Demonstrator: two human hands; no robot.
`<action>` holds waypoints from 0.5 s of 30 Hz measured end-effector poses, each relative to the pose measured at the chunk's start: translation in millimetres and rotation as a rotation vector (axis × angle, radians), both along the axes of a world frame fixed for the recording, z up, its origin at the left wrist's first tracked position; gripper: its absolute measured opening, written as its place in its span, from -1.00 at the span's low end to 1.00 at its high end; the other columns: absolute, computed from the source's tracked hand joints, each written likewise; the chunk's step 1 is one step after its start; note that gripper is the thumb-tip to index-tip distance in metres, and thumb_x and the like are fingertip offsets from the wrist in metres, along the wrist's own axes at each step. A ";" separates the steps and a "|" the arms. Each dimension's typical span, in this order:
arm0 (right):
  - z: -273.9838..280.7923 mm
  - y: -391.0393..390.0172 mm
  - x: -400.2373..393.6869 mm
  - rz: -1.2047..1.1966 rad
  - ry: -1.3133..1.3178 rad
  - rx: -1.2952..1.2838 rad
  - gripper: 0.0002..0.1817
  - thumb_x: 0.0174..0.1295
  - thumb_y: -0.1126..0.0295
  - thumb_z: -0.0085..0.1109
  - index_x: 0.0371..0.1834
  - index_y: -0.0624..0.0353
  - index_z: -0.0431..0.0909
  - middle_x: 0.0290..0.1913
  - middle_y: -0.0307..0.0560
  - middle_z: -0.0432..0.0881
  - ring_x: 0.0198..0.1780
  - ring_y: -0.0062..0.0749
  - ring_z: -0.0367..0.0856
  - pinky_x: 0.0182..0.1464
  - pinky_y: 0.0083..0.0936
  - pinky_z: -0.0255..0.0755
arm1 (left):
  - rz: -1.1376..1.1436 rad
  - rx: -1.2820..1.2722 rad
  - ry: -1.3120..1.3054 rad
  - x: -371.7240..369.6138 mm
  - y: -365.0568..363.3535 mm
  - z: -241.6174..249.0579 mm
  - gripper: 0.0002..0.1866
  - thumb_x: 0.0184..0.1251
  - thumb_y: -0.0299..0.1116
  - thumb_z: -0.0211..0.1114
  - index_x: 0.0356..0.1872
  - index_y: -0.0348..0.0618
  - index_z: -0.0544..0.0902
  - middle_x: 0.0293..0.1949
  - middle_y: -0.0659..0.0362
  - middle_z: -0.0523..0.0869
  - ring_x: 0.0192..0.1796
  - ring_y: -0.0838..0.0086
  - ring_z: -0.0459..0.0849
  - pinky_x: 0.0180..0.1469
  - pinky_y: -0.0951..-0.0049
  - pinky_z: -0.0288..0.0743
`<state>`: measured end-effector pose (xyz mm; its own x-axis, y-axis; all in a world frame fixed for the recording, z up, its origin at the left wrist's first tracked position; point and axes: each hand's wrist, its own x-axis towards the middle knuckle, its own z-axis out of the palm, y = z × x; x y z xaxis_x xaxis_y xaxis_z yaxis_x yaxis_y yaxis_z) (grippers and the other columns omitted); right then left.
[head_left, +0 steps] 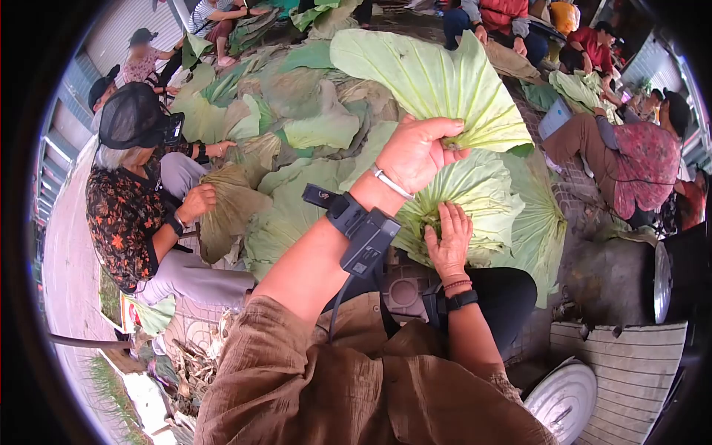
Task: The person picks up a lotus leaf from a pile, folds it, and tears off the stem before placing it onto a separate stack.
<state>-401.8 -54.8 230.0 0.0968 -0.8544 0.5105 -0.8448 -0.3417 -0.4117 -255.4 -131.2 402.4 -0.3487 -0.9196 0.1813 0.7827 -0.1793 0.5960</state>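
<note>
My left hand (421,152) pinches a pale green lotus leaf (437,81) at its centre, where the ribs meet. The leaf fans out upward and to the right, raised above the other leaves. Below it, my right hand (449,241) lies on a stack of overlapping lotus leaves (475,200), fingers stretched along the surface and thumb apart. The stack's near edges are folded and ruffled beside the thumb. Part of the stack is hidden behind my left wrist and the raised leaf.
A large spread of lotus leaves (297,200) covers the ground ahead. On the left a seated person (133,200) in a flowered shirt holds a brownish leaf (231,211). Other people sit around the pile. A round metal lid (564,400) lies at the lower right.
</note>
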 end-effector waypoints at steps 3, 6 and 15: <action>0.2 0.5 -1.9 0.004 -0.026 0.006 -0.41 0.00 0.29 0.18 0.18 0.16 0.36 0.20 0.03 0.39 0.28 -0.03 0.24 0.33 0.00 -0.03 | -0.006 0.140 -0.050 -37.4 -4.3 -27.0 -0.92 0.18 -0.59 0.21 -0.31 -0.31 0.59 -0.23 0.11 0.62 -0.18 0.35 0.61 -0.19 0.26 0.59; -1.5 1.6 -3.6 -0.004 -0.030 0.020 -0.41 -0.02 0.30 0.21 0.15 0.19 0.38 0.19 0.04 0.40 0.28 -0.01 0.25 0.33 0.01 -0.03 | -0.055 0.347 -0.139 -62.6 -12.2 -75.7 -0.91 0.16 -0.59 0.23 -0.31 -0.29 0.54 -0.25 0.11 0.57 -0.22 0.33 0.57 -0.19 0.28 0.59; 0.5 5.4 -9.4 0.029 -0.186 0.012 -0.55 -0.02 0.34 0.16 0.01 0.21 0.49 0.14 0.11 0.44 0.26 0.05 0.27 0.32 0.00 -0.02 | -0.177 0.708 -0.346 -69.3 -21.8 -131.3 -0.78 0.19 -0.53 0.22 -0.20 -0.31 0.38 -0.16 0.00 0.48 -0.16 0.17 0.54 0.02 0.14 0.53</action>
